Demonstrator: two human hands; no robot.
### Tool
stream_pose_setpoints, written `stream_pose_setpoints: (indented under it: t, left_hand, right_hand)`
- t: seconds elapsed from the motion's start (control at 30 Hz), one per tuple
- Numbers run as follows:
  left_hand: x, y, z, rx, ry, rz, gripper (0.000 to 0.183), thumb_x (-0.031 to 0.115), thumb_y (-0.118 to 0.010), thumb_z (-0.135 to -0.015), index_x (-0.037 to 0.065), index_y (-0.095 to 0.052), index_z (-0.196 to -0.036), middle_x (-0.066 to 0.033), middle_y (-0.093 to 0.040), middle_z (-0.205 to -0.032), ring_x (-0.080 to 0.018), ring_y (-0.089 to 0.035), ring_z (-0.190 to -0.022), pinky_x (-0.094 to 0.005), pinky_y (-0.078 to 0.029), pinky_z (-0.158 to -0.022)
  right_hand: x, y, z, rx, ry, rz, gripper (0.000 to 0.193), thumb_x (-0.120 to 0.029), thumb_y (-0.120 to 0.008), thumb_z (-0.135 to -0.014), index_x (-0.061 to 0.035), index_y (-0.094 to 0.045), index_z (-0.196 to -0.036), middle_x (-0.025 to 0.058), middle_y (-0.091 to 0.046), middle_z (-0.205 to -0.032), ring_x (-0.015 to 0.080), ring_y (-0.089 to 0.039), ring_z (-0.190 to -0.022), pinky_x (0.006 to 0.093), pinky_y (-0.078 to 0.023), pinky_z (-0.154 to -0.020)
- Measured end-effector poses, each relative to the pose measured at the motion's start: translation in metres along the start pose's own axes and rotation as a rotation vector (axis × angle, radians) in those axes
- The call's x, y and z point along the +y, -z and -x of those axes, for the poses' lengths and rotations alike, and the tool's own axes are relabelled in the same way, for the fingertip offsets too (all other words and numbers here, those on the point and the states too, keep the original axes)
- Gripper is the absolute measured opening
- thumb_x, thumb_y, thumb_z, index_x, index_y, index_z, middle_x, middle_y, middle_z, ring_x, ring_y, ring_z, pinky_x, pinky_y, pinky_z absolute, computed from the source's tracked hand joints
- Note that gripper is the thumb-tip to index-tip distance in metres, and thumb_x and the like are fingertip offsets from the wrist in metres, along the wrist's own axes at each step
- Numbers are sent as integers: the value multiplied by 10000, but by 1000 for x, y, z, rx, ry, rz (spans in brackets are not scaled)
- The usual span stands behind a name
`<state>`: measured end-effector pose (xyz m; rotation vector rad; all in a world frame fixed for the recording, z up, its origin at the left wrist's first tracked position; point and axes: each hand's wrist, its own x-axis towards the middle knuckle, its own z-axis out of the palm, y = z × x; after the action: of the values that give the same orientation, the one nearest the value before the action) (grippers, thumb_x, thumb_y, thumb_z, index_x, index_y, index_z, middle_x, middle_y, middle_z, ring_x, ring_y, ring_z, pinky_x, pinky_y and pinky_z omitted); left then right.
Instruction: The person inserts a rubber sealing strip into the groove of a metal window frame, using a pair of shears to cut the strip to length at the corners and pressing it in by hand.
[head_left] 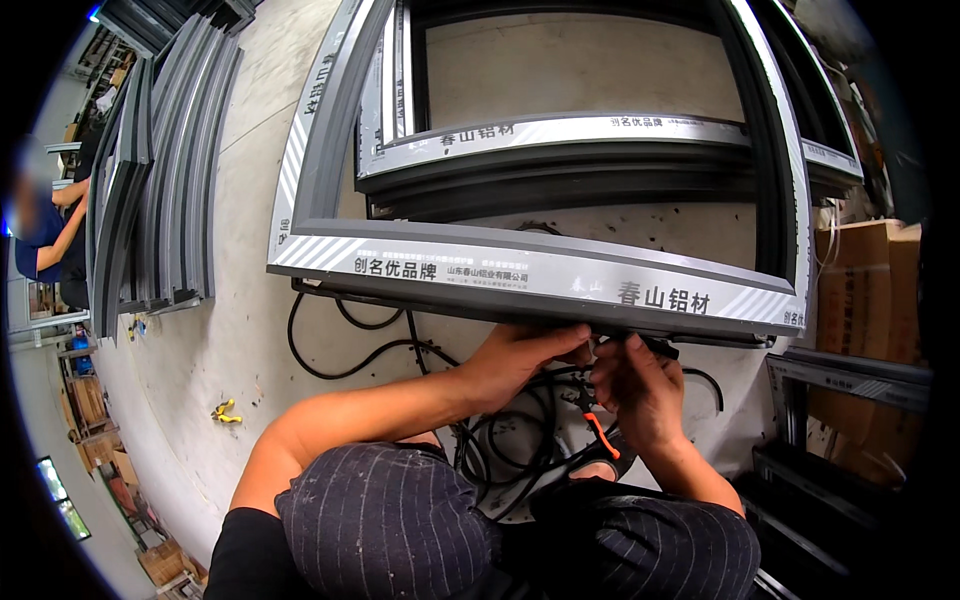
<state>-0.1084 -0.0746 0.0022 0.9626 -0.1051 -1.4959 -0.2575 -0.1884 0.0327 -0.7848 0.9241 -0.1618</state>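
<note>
Grey frame's near rail (560,285) runs left to right

The person's left forearm (370,415) slants up and inward from a bent elbow, the left hand (515,362) reaching rightward with its thumb stretched out along the top. The right forearm (705,480) rises steeply, tilted left, and the right hand (640,395) points upward with fingers bent. Both hands' fingertips nearly meet; what they grip is unclear.

The frame (545,287) is grey with white diagonal stripes — the trousers (390,525) dark, pinstriped.
</note>
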Motion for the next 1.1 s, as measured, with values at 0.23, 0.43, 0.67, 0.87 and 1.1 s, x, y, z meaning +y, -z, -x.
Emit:
stream_pose_setpoints:
  t: [0.23,0.43,0.67,0.87,1.1]
  left_hand:
    - [7,-22,-4,53,25,47,279,257,-638,-934,35,-604,-1099,-25,-623,-951,-109,-584,-927,-277,-471,-825]
    - [-5,-9,-11,20,-118,-112,226,229,-630,-937,37,-609,-1053,-19,-610,-901,-109,-564,-841,-284,-460,-799]
    - [-2,-15,-12,25,-109,-83,176,207,-627,-934,38,-591,-965,-17,-578,-843,-119,-551,-799,-290,-456,-778]
    - [-6,-12,-13,33,-83,-35,202,217,-638,-927,30,-602,-996,-26,-597,-877,-122,-555,-809,-283,-457,-770]
    - [-12,-17,-21,33,-86,-76,193,180,-634,-923,35,-607,-1048,-33,-605,-915,-123,-548,-828,-276,-450,-764]
  right_hand:
    - [3,3,-3,-47,8,34,483,-472,-523,-954,-14,-632,-845,84,-593,-604,144,-515,-464,241,-335,-421]
    - [7,6,-5,-49,65,-28,453,-455,-562,-943,-19,-619,-832,59,-602,-652,123,-534,-503,233,-362,-432]
    - [14,1,-8,72,141,-76,375,-386,-574,-953,-32,-615,-836,29,-594,-673,92,-499,-501,220,-336,-421]
    - [19,-1,-11,73,171,-81,343,-353,-559,-963,-45,-617,-825,0,-576,-622,54,-435,-455,201,-299,-415]
    - [15,-4,-10,72,181,-78,320,-320,-566,-963,-49,-616,-799,8,-596,-676,49,-465,-495,195,-304,-426]
